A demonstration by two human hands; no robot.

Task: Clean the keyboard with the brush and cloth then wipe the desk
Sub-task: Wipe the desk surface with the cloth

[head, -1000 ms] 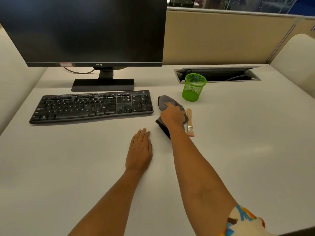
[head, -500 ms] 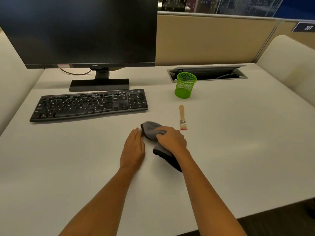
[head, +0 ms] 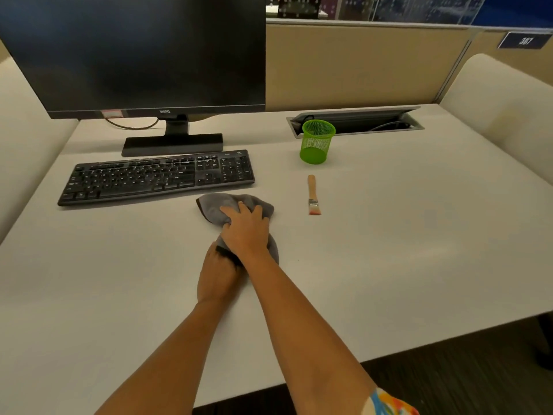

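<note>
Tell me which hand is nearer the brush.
Right. The right hand, on the cloth, lies left of the brush; the left hand lies farther left and nearer the person.

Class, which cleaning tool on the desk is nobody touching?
The wooden-handled brush, lying free near the green cup; the right hand grips the grey cloth.

**Hidden, cropped and unreadable**

Just in front of the flat black keyboard (head: pixel 155 178), the fingers of the left hand (head: pixel 217 277) are covered by the right hand (head: pixel 247 232) and the crumpled grey cloth (head: pixel 215 206), so their pose cannot be told. The cloth's middle is masked by the right hand. The keyboard's key legends are too small to be read.

Behind the keyboard, the wide black monitor (head: pixel 134 55) is cut off by the top and left edges, and its bezel sticker is illegible. Far behind and to the right of the keyboard, the number on the small blue wall sign (head: pixel 523 41) is blurred. Well in front of the keyboard, the patterned multicoloured sleeve (head: pixel 389 402) is cropped by the bottom edge.
</note>
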